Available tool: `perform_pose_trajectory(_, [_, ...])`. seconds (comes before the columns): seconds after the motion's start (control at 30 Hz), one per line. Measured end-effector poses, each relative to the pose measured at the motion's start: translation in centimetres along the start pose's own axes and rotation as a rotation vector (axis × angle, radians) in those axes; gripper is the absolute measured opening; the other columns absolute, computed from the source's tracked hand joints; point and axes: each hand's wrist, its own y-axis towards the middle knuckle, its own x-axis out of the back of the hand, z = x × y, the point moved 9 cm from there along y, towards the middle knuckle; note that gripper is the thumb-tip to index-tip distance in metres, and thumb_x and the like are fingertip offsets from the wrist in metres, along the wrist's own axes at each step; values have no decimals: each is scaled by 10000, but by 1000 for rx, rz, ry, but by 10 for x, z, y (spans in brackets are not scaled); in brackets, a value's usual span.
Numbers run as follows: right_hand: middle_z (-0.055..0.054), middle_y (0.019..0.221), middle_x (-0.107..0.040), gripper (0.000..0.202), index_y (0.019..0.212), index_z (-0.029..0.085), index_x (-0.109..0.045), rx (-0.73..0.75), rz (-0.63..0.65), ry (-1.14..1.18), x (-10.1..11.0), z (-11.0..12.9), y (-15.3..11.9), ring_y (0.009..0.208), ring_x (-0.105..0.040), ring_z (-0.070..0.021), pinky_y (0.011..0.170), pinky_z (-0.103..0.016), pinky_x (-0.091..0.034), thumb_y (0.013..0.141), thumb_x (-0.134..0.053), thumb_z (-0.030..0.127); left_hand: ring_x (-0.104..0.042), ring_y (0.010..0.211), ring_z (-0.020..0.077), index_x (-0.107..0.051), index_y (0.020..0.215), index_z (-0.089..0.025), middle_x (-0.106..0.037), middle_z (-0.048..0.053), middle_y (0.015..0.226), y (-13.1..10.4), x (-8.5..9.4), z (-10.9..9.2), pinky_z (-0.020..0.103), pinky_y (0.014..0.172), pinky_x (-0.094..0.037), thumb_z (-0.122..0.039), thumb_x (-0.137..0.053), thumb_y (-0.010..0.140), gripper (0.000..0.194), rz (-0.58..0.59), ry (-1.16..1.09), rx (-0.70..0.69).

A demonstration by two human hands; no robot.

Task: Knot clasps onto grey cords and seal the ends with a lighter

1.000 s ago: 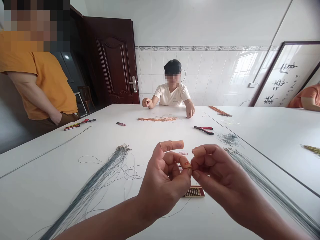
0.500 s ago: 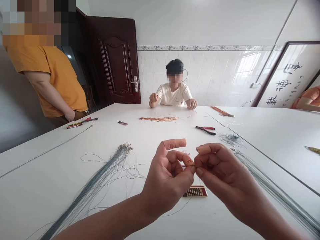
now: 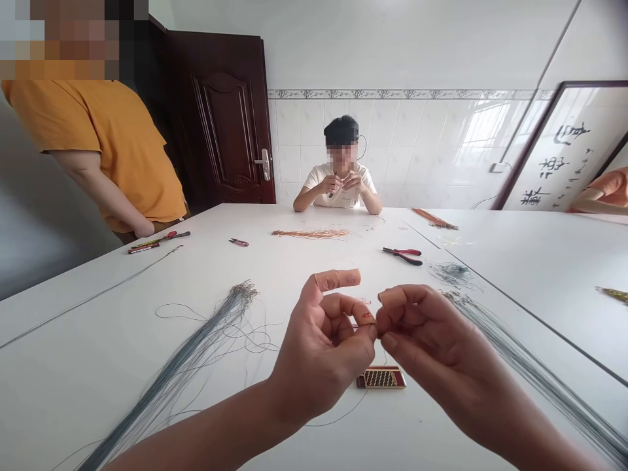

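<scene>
Both left hand [image 3: 321,356] and right hand [image 3: 434,343], nearly closed, pinch one tiny unclear thing [image 3: 377,330]; grey wires [image 3: 181,356] flank them, pliers [image 3: 400,253] lie beyond.

Left hand [image 3: 321,353], red-marked finger covering [image 3: 364,314]

Finger wraps [image 3: 349,277]: tan, one with red marks
Left wire bundle [image 3: 169,374]: grey-green
Right wire bundle [image 3: 532,365]: grey-green
Small case [image 3: 381,377]: gold rim, dark red end, dark-and-gold pattern in rows
Pliers [image 3: 409,252]: red and black handles
Far strands [image 3: 311,233]: copper orange
Table [image 3: 294,301]: white
Door [image 3: 226,124]: deep red-brown
Wall tiles [image 3: 417,144]: white, grey leafy band above
Standing person's shirt [image 3: 122,150]: orange-yellow
Seated person's shirt [image 3: 349,197]: cream
</scene>
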Motion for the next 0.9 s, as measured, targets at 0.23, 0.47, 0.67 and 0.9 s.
perform_pose_trajectory(0.23, [3, 856, -557, 214, 1017, 300, -456, 11, -49, 6, 5, 1, -1, 774, -550, -146, 615, -246, -480, 853, -509, 174, -408, 500, 15, -405, 1079, -254, -558, -55, 754, 0, 2, -2, 135, 454, -373, -134, -621, 779, 388, -30, -4, -19])
perform_pose_trajectory(0.47, [14, 809, -521, 164, 1000, 293, -463, -32, -83, 104, 1, -6, -1, 728, -521, -133, 550, -208, -469, 870, -517, 208, -402, 499, 20, -410, 1081, -264, -549, -53, 775, -1, -2, 1, 149, 450, -376, -136, -595, 798, 361, -6, 66, -49])
perform_pose_trajectory(0.67, [-8, 859, -573, 143, 995, 274, -488, -68, -60, 211, -1, -9, 0, 802, -555, -148, 559, -205, -473, 869, -554, 259, -409, 507, 24, -404, 1084, -252, -562, -50, 754, 0, 4, -2, 140, 455, -372, -133, -606, 789, 377, -49, 36, -49])
perform_pose_trajectory(0.9, [3, 835, -564, 169, 973, 264, -488, -50, -93, 215, -1, -5, 1, 769, -553, -142, 525, -192, -451, 837, -576, 215, -403, 507, 21, -413, 1081, -254, -561, -49, 760, 1, 5, -2, 138, 463, -384, -138, -610, 788, 372, -51, 27, -43])
